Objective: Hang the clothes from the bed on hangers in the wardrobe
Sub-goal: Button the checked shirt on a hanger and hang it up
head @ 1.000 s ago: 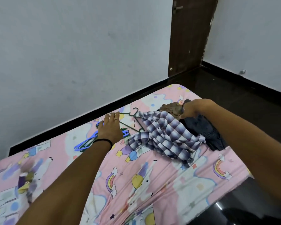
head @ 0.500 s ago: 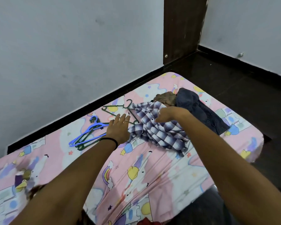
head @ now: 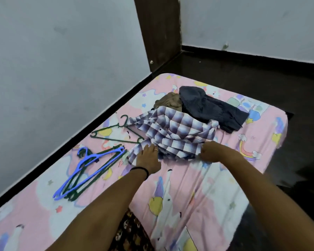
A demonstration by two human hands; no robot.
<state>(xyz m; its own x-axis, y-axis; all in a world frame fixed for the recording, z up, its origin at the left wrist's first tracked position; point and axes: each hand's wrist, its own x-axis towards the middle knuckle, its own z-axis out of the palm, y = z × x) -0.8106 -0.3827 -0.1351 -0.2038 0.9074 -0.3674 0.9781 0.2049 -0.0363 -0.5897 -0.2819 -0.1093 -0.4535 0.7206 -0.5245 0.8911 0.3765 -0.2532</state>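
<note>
A purple-and-white checked shirt [head: 176,133] lies crumpled in the middle of the bed [head: 198,187]. My left hand [head: 149,158] rests on its near left edge, fingertips tucked under the cloth. My right hand [head: 209,153] grips the shirt's near right hem with curled fingers. Behind the shirt lie a brown garment [head: 169,102] and a dark striped garment [head: 212,107]. A single green hanger [head: 116,134] lies left of the shirt. A bunch of blue and green hangers [head: 89,169] lies nearer, further left.
The bed has a pink cartoon-print sheet and stands against a grey wall [head: 62,60] on the left. A dark wooden door [head: 158,29] is in the far corner. Dark floor [head: 288,87] runs along the bed's right side and far end.
Both hands have come back toward me to the near edge of the checked shirt. The right hand left the far clothes and now grips the hem; the left hand moved from the hangers onto the shirt.
</note>
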